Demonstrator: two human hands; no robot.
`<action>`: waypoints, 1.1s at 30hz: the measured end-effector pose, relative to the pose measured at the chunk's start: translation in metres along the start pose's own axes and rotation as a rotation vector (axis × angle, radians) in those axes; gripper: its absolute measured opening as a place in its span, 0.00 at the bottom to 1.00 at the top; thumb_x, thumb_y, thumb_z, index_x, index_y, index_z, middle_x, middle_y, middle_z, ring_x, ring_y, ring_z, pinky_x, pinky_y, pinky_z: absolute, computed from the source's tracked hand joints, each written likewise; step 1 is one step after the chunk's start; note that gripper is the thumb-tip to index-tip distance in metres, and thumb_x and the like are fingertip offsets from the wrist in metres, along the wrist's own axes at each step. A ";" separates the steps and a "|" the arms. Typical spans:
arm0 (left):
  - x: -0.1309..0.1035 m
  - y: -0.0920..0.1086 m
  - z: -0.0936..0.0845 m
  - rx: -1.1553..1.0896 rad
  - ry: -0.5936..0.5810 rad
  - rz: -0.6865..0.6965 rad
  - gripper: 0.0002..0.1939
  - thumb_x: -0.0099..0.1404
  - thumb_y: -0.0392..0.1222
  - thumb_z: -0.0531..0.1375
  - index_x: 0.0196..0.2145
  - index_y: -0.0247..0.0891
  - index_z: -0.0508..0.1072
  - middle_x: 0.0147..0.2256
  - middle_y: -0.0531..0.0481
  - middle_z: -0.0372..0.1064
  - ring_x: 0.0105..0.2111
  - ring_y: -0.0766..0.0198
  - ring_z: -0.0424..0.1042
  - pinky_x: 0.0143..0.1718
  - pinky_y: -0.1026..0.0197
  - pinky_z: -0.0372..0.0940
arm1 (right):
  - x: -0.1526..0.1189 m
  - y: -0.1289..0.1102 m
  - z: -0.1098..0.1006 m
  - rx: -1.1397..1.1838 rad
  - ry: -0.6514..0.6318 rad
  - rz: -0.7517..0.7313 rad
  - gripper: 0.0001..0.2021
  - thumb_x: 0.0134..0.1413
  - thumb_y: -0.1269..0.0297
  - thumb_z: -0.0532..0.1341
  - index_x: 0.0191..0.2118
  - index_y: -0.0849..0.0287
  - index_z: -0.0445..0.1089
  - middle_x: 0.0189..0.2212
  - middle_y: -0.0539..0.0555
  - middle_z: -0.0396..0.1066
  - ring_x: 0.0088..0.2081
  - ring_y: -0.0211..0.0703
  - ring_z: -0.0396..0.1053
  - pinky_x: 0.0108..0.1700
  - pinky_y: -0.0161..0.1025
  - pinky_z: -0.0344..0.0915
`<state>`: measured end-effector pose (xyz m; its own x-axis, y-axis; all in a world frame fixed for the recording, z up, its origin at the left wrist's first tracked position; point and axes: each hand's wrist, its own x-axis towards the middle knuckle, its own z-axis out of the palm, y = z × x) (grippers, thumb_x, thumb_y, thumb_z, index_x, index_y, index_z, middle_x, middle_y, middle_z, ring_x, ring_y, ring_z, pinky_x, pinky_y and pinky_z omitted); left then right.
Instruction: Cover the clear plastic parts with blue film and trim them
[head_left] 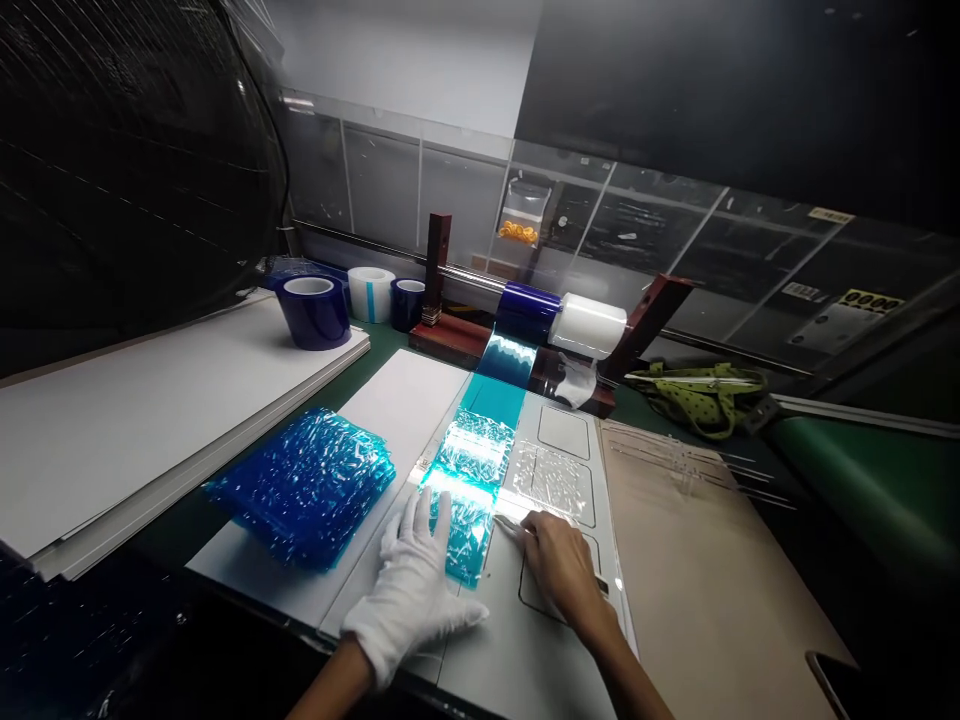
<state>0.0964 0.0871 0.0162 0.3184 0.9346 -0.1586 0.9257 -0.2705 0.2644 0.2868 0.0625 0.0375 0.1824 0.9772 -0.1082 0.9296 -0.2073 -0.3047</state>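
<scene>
My left hand [416,575], in a white glove, lies with fingers spread on the near part of a blue film strip [491,400]. Bubbles and wrinkles mark the strip, which runs down from a blue film roll [529,308]. A shiny straight band [517,507] crosses the strip just past my fingertips; whether it is a ruler or a reflection I cannot tell. My bare right hand [559,560] is closed around a slim cutter knife [510,523], its tip at the strip's right edge. Right of the strip, clear wrinkled film [551,478] lies on the outlined white board [499,655].
A stack of blue film pieces [311,490] lies on the left. Large white sheets [142,400] are piled beyond it, with a blue roll [313,312] on top. A reddish stand [439,260] carries the film roll and a white roll [590,323]. A green pouch [697,395] lies at right.
</scene>
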 end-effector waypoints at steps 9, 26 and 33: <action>-0.002 -0.008 0.004 -0.027 0.186 -0.043 0.44 0.53 0.34 0.55 0.65 0.26 0.42 0.67 0.35 0.32 0.66 0.45 0.34 0.63 0.43 0.41 | -0.011 -0.008 -0.005 0.640 -0.101 0.011 0.19 0.53 0.46 0.56 0.31 0.59 0.69 0.26 0.52 0.70 0.26 0.39 0.65 0.27 0.35 0.55; -0.050 -0.059 -0.097 -1.329 0.096 -0.222 0.32 0.56 0.52 0.63 0.55 0.42 0.61 0.47 0.42 0.70 0.42 0.57 0.73 0.46 0.53 0.69 | -0.071 -0.056 -0.034 1.325 -0.159 0.070 0.23 0.36 0.48 0.70 0.35 0.61 0.71 0.29 0.57 0.75 0.24 0.36 0.62 0.22 0.32 0.55; -0.028 -0.125 -0.171 -1.132 0.430 -0.291 0.20 0.52 0.49 0.67 0.41 0.36 0.74 0.37 0.47 0.75 0.34 0.64 0.74 0.35 0.63 0.70 | -0.074 -0.021 -0.030 1.194 -0.046 0.230 0.25 0.39 0.42 0.66 0.37 0.59 0.74 0.34 0.60 0.77 0.26 0.40 0.62 0.27 0.36 0.61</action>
<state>-0.0631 0.1344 0.1501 -0.1588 0.9840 -0.0812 0.1867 0.1107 0.9762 0.2630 -0.0040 0.0804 0.2695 0.9149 -0.3005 -0.0072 -0.3102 -0.9507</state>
